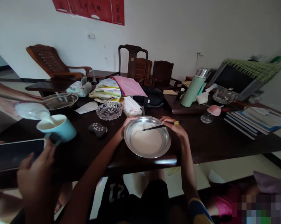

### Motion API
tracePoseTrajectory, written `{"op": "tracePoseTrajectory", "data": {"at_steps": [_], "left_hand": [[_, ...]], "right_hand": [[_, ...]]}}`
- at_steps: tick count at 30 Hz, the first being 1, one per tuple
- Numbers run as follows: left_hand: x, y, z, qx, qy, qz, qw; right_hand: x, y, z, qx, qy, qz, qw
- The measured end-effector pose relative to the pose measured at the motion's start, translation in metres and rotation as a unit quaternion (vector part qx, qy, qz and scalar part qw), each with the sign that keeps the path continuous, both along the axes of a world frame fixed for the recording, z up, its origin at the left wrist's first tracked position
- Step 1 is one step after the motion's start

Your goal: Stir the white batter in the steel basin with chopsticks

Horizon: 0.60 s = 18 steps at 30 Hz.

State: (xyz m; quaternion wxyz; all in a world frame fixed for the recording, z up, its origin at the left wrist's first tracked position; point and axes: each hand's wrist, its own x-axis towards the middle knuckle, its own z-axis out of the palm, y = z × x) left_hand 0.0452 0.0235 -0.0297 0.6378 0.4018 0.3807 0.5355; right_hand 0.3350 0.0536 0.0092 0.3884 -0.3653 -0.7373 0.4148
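Observation:
A metal bowl point(167, 141) with a pale, creamy liquid point(146, 141) stands near the table's front edge. My left hand point(129, 121) is closed on its far left rim. At the far right rim, my right hand point(172, 124) grips dark chopsticks point(155, 127) with yellowish ends. Their tips reach into the liquid, and I cannot make out how many there are. Some fingers of both hands are hidden behind the rim. Just beyond the bowl sits a white tissue pack point(132, 107).
At left another person's hand point(36, 168) holds a phone point(16, 154); an arm tips a bottle point(31, 110) of white liquid into a blue mug point(67, 129). A game controller point(97, 129), glass dish point(109, 111), green thermos point(193, 90) and stacked books point(248, 123) surround the bowl.

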Motion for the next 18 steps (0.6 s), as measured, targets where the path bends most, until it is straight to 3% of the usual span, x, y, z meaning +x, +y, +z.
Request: {"op": "tracePoseTrajectory", "data": {"at_steps": [4, 7, 11, 14, 18], "left_hand": [[0.002, 0.007, 0.003, -0.039, -0.020, 0.000, 0.999], [0.002, 0.005, 0.002, -0.039, -0.010, 0.010, 0.999], [-0.004, -0.015, -0.002, 0.071, 0.026, 0.123, 0.990], [-0.006, -0.029, -0.001, 0.134, 0.050, 0.156, 0.977], [-0.004, -0.031, 0.004, 0.130, 0.055, 0.142, 0.980]], "right_hand": [[0.021, 0.003, 0.007, -0.043, 0.043, -0.008, 0.998], [0.023, -0.003, 0.012, -0.061, 0.039, 0.055, 0.996], [0.005, -0.012, 0.012, -0.032, -0.013, 0.132, 0.991], [-0.008, -0.011, 0.006, -0.007, -0.032, 0.107, 0.994], [-0.007, -0.001, -0.002, 0.007, -0.011, 0.014, 1.000]]}}
